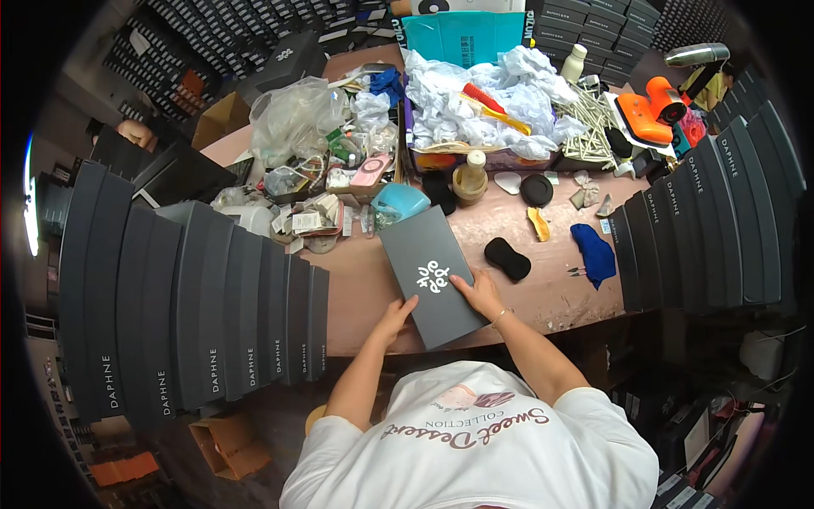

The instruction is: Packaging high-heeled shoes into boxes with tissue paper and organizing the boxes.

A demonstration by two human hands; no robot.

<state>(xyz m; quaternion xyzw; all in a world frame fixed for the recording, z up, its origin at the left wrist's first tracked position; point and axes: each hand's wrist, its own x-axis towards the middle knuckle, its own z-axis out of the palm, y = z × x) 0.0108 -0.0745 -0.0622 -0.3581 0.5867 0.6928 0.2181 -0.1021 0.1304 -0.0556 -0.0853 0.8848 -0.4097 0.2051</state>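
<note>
A dark grey lidded shoe box [426, 242] with white lettering lies slightly slanted at the table's near edge. My left hand [395, 322] grips its near left side, thumb on the lid. On the right side, my right hand [481, 295] holds the box with its thumb over the top; the fingers of both hands are partly hidden by the box. Right of the box rests a black oval pad [508, 259]. Farther right is a crumpled blue cloth [595, 254]. Just beyond the box's far end sits a light blue translucent plastic piece [402, 202].
Tall stacks of grey shoe boxes flank me at left [199, 297] and right [691, 220]. At the back stand a carton heaped with crumpled white paper [483, 72], a pile of white sticks [587, 127], and an orange device [649, 119]. Clear plastic bags [297, 119] clutter the back left.
</note>
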